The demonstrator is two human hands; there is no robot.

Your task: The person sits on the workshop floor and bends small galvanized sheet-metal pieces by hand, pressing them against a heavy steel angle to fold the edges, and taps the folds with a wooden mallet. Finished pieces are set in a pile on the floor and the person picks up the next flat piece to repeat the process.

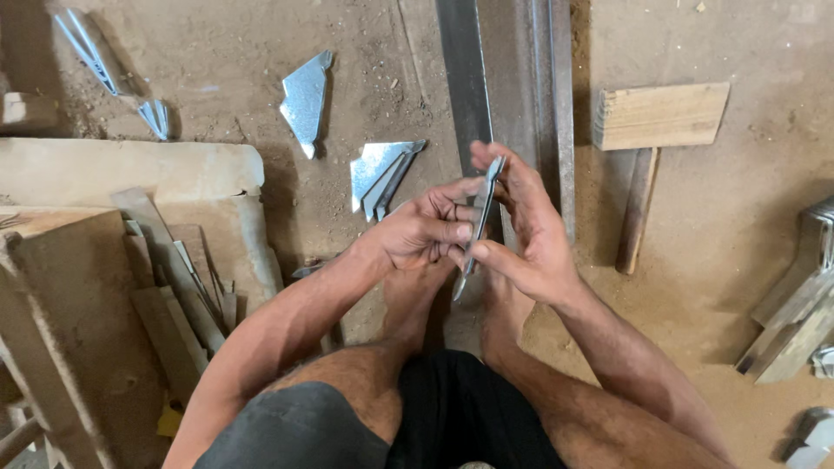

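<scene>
The thin metal strip (480, 217), judged light, stiff and sharp-edged, is held upright above the feet, pinched by the left hand (426, 230) and clamped by the right hand (526, 234); flat faces are best gripped.

Warm, even daylight filled the view, fairly bright. Soft shadows sat under the forearms and beside the wooden mallet (658, 139). The cut metal sheets (306, 100) threw pale glare. Corners bowed and darkened slightly; focus held sharp throughout.
</scene>
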